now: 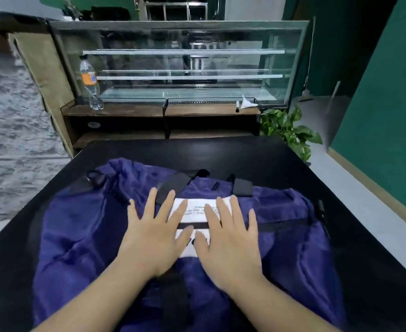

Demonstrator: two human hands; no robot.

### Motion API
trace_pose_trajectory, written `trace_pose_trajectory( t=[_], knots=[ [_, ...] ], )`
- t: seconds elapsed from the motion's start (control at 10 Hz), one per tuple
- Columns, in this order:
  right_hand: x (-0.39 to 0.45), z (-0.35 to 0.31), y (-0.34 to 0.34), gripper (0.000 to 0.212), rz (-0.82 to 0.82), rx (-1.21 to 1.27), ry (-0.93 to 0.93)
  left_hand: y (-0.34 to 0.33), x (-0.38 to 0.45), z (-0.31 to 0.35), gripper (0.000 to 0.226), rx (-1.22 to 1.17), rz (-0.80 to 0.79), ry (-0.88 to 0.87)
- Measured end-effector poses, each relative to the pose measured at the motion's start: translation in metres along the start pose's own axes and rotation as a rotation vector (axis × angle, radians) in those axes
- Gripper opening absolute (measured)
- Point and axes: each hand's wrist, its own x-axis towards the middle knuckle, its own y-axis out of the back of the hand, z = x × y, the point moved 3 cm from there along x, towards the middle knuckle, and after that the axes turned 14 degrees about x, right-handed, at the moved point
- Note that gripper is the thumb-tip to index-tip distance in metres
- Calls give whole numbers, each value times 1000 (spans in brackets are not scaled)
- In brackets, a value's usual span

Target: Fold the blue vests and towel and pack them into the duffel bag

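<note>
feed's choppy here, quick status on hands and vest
Left hand and right hand flat, open, pressing vest. Vest spread on table, not folded. Nothing blocking.

Left hand (155, 232), right hand (229, 238) flat, fingers spread

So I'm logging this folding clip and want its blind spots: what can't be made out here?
Head view only:
- White printed label on the blue fabric vest: text too small, partly under both hands, left and right.
- Vest's near edge: cut off by the frame bottom.
- Duffel bag and towel: neither can be identified.
- Black table: mostly covered by the vest.
</note>
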Motion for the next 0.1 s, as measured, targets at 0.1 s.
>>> trace_pose_trajectory(
  t=[0.1],
  knots=[
    [0, 5, -7, 49, 96, 82, 9, -12, 2, 5, 71, -40, 173, 33]
  ],
)
